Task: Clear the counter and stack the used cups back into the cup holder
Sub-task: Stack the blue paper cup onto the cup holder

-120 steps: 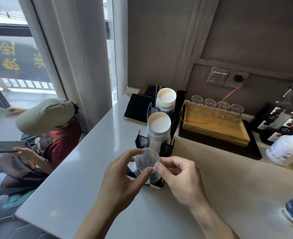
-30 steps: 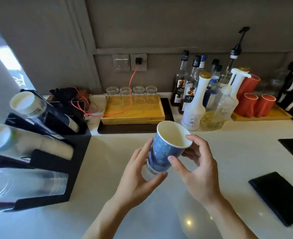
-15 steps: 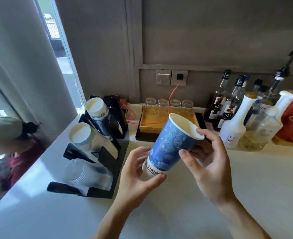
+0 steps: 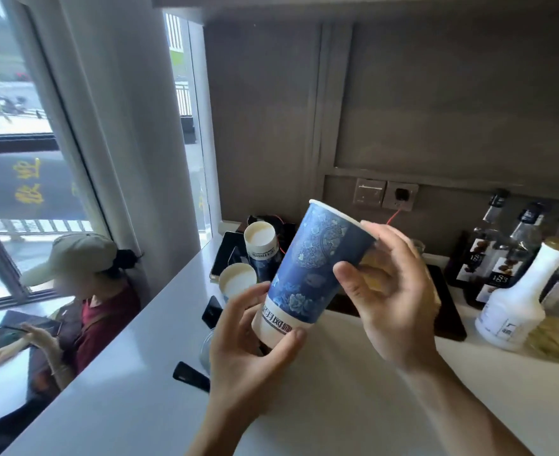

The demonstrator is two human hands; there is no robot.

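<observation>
A tall blue paper cup (image 4: 307, 268) with a white base band is held tilted above the white counter (image 4: 321, 406), its mouth pointing up and to the right. My left hand (image 4: 252, 343) grips its base and my right hand (image 4: 390, 291) grips its rim end. Behind the cup lies the black cup holder (image 4: 191, 376), mostly hidden by my hands. Two stacks of paper cups (image 4: 260, 240) (image 4: 237, 278) show their white bottoms there, and part of a clear plastic cup stack (image 4: 205, 347) peeks out beside my left wrist.
Syrup bottles (image 4: 502, 258) and a white squeeze bottle (image 4: 515, 307) stand at the back right by a dark tray (image 4: 449, 317). A wall socket (image 4: 400, 195) holds a red cable. A seated person in a cap (image 4: 74, 291) is beyond the counter's left edge.
My view has swung left toward the cup holder. Both hands have carried the blue cup up and left, tilting it further so it now hides most of the holder.
</observation>
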